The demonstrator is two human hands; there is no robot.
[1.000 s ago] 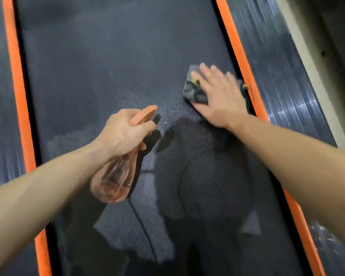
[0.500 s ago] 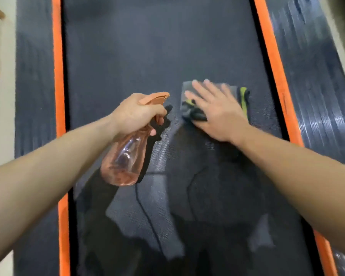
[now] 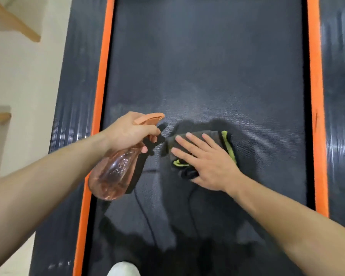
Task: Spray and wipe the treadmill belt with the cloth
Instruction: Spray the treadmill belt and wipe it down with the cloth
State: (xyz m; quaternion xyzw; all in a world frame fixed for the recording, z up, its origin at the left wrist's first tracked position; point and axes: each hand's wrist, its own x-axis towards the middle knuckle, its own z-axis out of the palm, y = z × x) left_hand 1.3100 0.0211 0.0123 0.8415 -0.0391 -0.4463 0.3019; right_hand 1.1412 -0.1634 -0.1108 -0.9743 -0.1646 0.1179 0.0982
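Cloth (image 3: 215, 137), grey w/ yellow-green edging, lies bunched on the treadmill belt (image 3: 207, 66), under the right hand (image 3: 209, 166). That hand lies flat on it, fingers straight and spread, palm down, pressing. The cloth's left edge sits just beside the left hand's fingertips, not touching.

Left hand (image 3: 127, 132) is curled round the neck of the spray bottle (image 3: 116, 172), a clear pinkish one w/ an orange spray head (image 3: 147, 118) pointing fwd and right, over the belt ahead of the cloth. The bottle body hangs back below the left wrist, above the belt's left edge. Can't tell if the trigger is squeezed.

Vs 1 sec ago: the cloth was hard against the right orange strip (image 3: 315, 96). Now it's well apart from it, approx mid-belt, so the right hand has swept it left toward the bottle. Fingers are spread wider than before. The left hand's grip on the bottle is unchanged.

A darker patch rings the cloth ahead of the right hand; wet or shadow, can't tell.

Outward: left orange strip (image 3: 102, 76) beyond the left hand, then ribbed dark side rails, left (image 3: 74, 96) and right (image 3: 339, 96). Pale floor (image 3: 24, 76) w/ light wooden pieces (image 3: 14, 22) now shows at far left, more than 0.5 sec ago. Something white and rounded (image 3: 124, 268) sits at the bottom edge btw the forearms.
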